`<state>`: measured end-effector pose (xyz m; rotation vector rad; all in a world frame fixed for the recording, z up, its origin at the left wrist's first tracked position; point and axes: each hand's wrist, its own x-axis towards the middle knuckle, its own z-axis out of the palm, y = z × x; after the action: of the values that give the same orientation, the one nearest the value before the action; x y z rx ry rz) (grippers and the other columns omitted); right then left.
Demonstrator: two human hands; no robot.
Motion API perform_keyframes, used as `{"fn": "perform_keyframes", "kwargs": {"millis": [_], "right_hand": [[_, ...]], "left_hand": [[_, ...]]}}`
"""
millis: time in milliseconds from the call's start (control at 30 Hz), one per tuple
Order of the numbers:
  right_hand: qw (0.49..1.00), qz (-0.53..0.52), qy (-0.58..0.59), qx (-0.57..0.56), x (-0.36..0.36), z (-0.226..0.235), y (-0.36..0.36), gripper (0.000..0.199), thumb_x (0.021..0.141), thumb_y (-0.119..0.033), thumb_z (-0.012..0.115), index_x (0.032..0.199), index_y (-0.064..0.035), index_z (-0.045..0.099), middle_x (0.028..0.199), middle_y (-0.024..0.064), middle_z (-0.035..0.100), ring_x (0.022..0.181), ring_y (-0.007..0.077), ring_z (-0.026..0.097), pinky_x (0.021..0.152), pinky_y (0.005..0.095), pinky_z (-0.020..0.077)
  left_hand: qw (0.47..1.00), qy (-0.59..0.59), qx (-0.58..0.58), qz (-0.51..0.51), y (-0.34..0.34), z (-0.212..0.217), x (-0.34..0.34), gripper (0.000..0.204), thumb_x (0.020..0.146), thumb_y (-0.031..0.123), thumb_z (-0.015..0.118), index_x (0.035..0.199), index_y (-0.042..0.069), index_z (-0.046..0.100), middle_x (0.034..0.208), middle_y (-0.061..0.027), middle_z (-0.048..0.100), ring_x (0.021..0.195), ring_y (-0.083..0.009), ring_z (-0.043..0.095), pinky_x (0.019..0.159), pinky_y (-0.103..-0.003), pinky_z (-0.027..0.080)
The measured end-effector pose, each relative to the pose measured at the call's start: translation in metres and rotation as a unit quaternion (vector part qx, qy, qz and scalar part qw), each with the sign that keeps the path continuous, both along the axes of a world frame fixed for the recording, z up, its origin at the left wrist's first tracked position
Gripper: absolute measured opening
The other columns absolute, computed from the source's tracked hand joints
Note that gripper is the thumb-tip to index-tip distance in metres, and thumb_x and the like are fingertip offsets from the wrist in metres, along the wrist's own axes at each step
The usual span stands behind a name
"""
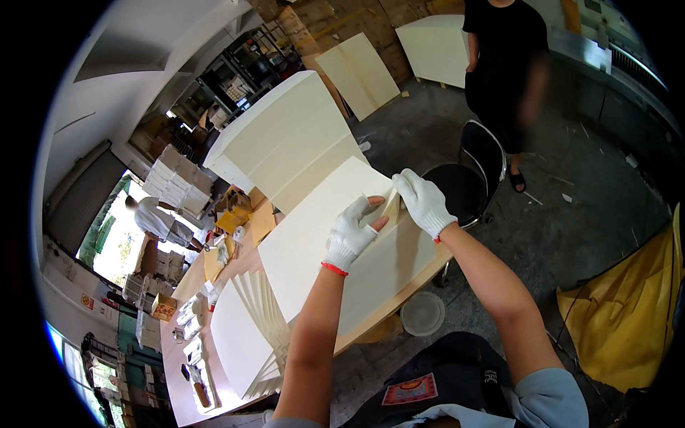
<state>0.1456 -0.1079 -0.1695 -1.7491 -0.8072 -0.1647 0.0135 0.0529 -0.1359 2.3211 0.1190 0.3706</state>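
Observation:
A large white sheet (pixel 314 221), which looks like paper or thin card, lies across the table in front of me. Its right edge is curled up between my hands. My right hand (pixel 426 205), in a white glove with a red cuff, pinches that edge near the far corner. My left hand (pixel 352 230) wears a similar glove with bare thumb and forefinger tips. It rests over the sheet near the curl, thumb and forefinger apart. Nearer on the left lies a fanned stack of white sheets (pixel 246 335), partly behind my left forearm.
A tall stack of white sheets (pixel 292 128) stands beyond the table (pixel 187 285). Left on the table are a brush (pixel 196 385) and white bundles (pixel 191 317). A black chair (pixel 457 189) and white bucket (pixel 422 314) stand right. Two other people (pixel 503 64) are farther off.

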Motion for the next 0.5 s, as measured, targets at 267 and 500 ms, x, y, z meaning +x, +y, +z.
{"fn": "perform_keyframes", "kwargs": {"millis": [267, 500], "right_hand": [[1.0, -0.002, -0.008, -0.005, 0.002, -0.003, 0.002, 0.043, 0.11, -0.048, 0.042, 0.103, -0.0085, 0.059, 0.081, 0.0231, 0.068, 0.082, 0.0469, 0.066, 0.073, 0.0577, 0.0465], [1.0, -0.006, -0.008, -0.028, 0.002, -0.006, 0.005, 0.042, 0.109, -0.049, 0.044, 0.106, -0.0095, 0.059, 0.08, 0.022, 0.069, 0.081, 0.0449, 0.067, 0.073, 0.0566, 0.0478]], "left_hand": [[0.999, -0.031, -0.038, 0.0, -0.007, 0.004, -0.003, 0.044, 0.096, 0.009, 0.07, 0.139, 0.002, 0.063, 0.128, -0.0163, 0.071, 0.122, -0.0242, 0.067, 0.102, -0.038, 0.053], [0.996, -0.054, 0.064, 0.026, -0.008, 0.0, -0.006, 0.033, 0.097, 0.018, 0.072, 0.13, 0.016, 0.071, 0.088, -0.0132, 0.069, 0.079, -0.024, 0.065, 0.081, -0.037, 0.054]]}}
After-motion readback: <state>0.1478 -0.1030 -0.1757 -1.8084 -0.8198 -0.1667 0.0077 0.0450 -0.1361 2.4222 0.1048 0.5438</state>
